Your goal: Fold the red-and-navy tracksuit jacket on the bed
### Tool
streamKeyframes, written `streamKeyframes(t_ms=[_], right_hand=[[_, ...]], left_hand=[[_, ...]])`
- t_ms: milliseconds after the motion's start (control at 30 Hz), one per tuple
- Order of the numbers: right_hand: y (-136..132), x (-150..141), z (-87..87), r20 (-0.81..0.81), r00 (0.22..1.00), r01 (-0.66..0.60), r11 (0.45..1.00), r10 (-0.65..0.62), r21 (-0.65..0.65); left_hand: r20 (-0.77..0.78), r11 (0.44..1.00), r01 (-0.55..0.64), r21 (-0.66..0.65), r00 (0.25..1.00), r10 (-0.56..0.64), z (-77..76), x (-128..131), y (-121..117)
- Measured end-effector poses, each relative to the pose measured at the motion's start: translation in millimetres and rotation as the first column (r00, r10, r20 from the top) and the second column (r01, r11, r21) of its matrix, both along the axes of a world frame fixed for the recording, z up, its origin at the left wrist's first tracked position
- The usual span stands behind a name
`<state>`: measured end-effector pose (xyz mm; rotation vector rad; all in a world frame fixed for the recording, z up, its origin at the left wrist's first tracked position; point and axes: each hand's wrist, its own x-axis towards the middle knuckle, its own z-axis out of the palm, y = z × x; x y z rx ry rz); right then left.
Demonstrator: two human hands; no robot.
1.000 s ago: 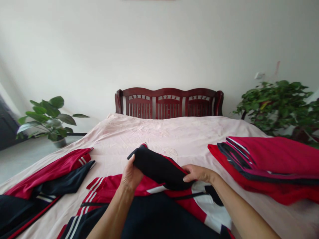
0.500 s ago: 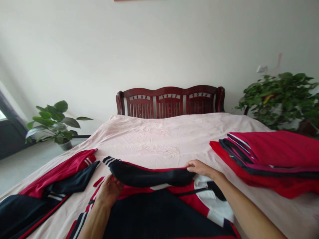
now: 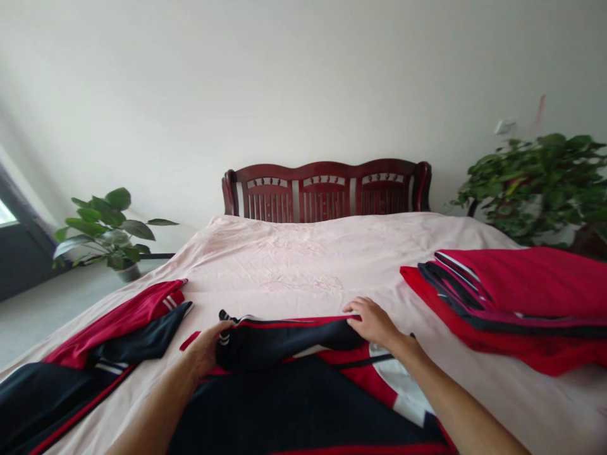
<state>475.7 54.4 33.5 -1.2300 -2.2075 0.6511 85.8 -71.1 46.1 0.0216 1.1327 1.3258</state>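
A navy, red and white track jacket (image 3: 284, 404) lies spread on the bed in front of me. One of its navy sleeves (image 3: 294, 338) runs crosswise over its far part, with a striped cuff (image 3: 224, 339) at the left end. My left hand (image 3: 208, 347) is closed on the sleeve near that cuff, the fingertips partly hidden by cloth. At the sleeve's right end, my right hand (image 3: 372, 321) pinches the cloth by its red edge. White and red panels of the jacket show below my right wrist.
Folded red and navy clothes (image 3: 531, 284) are stacked at the right on the pink bedsheet (image 3: 284, 265). Loose red and navy garments (image 3: 118, 322) lie at the left. A dark wooden headboard (image 3: 327, 189) stands at the back, with potted plants (image 3: 107, 224) on both sides.
My left hand has moved up and slightly right, and its fingers have closed on the sleeve by the cuff. The cuff has swung in towards the right. My right hand has barely shifted.
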Motion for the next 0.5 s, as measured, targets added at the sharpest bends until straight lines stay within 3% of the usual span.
streamKeyframes(t_ms=[100, 233, 367, 500], right_hand=[[-39, -27, 11.0, 0.063, 0.987, -0.155, 0.976, 0.147, 0.153], [-86, -65, 6.7, 0.156, 0.917, -0.392, 0.904, 0.368, 0.173], [-104, -89, -11.9, 0.279, 0.930, -0.295, 0.937, 0.238, 0.187], [-106, -101, -18.8, 0.437, 0.891, -0.229, 0.953, 0.123, 0.199]], left_hand=[[0.006, 0.998, -0.051, 0.027, 0.999, 0.051, 17.7, -2, 2], [0.071, 0.980, -0.113, 0.163, 0.992, 0.103, 58.8, 4, 12], [0.149, 0.950, -0.138, 0.281, 0.984, 0.098, 99.5, 27, 27], [0.218, 0.917, -0.161, 0.365, 0.972, 0.084, 125.0, 51, 41]])
